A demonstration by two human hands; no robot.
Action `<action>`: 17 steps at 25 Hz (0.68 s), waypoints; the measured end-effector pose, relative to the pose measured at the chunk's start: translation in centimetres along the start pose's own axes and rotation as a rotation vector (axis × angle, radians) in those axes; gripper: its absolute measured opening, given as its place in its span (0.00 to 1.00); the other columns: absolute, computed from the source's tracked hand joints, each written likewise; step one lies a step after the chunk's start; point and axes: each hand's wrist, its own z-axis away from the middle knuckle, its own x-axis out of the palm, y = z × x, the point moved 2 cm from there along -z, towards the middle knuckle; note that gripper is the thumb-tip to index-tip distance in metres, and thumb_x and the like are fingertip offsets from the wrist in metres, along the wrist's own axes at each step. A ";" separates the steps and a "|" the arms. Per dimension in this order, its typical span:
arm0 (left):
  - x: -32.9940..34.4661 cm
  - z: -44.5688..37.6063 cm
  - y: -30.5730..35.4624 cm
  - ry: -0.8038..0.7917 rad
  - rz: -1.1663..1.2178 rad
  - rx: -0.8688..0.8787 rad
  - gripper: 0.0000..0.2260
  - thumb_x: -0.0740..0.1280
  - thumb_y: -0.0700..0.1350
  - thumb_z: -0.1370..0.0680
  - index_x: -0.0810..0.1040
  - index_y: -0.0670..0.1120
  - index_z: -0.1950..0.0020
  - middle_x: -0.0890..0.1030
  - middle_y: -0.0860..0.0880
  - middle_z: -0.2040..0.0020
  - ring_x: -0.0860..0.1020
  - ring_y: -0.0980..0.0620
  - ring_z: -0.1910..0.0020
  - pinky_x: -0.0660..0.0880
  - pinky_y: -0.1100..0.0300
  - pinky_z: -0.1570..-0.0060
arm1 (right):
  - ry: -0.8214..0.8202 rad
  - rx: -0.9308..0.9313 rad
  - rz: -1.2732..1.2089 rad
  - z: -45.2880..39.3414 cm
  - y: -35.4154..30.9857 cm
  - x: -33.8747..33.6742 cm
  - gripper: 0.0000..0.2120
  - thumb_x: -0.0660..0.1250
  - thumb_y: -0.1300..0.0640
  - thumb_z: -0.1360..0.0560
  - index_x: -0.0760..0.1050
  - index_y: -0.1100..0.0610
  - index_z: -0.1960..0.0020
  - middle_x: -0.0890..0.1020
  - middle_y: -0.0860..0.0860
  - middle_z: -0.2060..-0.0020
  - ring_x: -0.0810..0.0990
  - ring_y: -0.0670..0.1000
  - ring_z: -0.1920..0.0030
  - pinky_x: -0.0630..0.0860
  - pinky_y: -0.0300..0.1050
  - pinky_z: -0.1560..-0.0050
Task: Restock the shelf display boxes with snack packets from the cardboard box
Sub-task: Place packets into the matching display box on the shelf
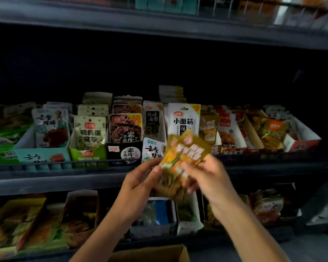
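Your fingers pinch a small stack of yellow snack packets from both sides, left hand under, right hand on the front, in the centre of the frame. Square the edges first (they look fanned), then slide them upright into the matching yellow display box just right of centre. The cardboard box waits at the bottom edge.

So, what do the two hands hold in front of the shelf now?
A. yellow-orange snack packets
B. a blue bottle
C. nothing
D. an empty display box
A: the left hand and the right hand both grip the yellow-orange snack packets between them.
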 end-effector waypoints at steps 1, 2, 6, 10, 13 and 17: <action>0.0 -0.6 0.2 0.017 -0.014 0.009 0.10 0.64 0.44 0.20 0.82 0.53 0.44 0.85 0.55 0.50 0.82 0.61 0.51 0.77 0.68 0.58 | 0.071 -0.020 -0.119 -1.0 -1.1 -1.7 0.09 0.68 0.61 0.23 0.76 0.54 0.43 0.84 0.52 0.55 0.80 0.49 0.64 0.77 0.42 0.67; -0.2 -1.2 0.2 0.037 -0.020 0.009 0.10 0.64 0.42 0.19 0.83 0.53 0.44 0.84 0.55 0.48 0.82 0.61 0.50 0.77 0.70 0.58 | 0.120 -0.054 -0.230 -2.2 -2.2 -3.4 0.09 0.67 0.62 0.22 0.76 0.55 0.43 0.84 0.51 0.54 0.80 0.49 0.62 0.77 0.42 0.64; -0.7 -2.4 -0.4 0.134 -0.006 -0.044 0.12 0.65 0.40 0.19 0.85 0.56 0.48 0.83 0.53 0.43 0.81 0.54 0.46 0.76 0.64 0.54 | 0.234 -0.108 -0.348 -9.1 -3.6 -9.4 0.06 0.63 0.65 0.21 0.75 0.55 0.50 0.80 0.52 0.56 0.77 0.49 0.62 0.72 0.43 0.63; -0.5 -2.5 -0.3 0.147 0.031 -0.072 0.13 0.66 0.40 0.20 0.86 0.57 0.52 0.84 0.55 0.47 0.82 0.58 0.51 0.75 0.65 0.57 | 0.276 -0.121 0.014 -13.3 -1.9 -12.0 0.09 0.65 0.65 0.22 0.73 0.53 0.46 0.81 0.52 0.48 0.78 0.51 0.52 0.70 0.42 0.59; -0.2 -2.8 -0.1 0.116 0.022 -0.051 0.13 0.65 0.40 0.20 0.86 0.57 0.52 0.84 0.55 0.48 0.82 0.59 0.53 0.75 0.70 0.61 | 0.203 -0.144 0.397 -14.5 -2.4 -10.9 0.12 0.68 0.63 0.23 0.73 0.53 0.42 0.81 0.50 0.44 0.78 0.50 0.44 0.72 0.42 0.51; 0.0 -2.9 -0.1 0.118 -0.002 -0.021 0.20 0.63 0.33 0.20 0.83 0.59 0.47 0.82 0.54 0.42 0.82 0.58 0.50 0.77 0.69 0.60 | 0.361 -0.130 0.610 -14.1 -2.1 -9.5 0.26 0.71 0.63 0.26 0.67 0.52 0.32 0.75 0.47 0.46 0.76 0.50 0.45 0.72 0.42 0.50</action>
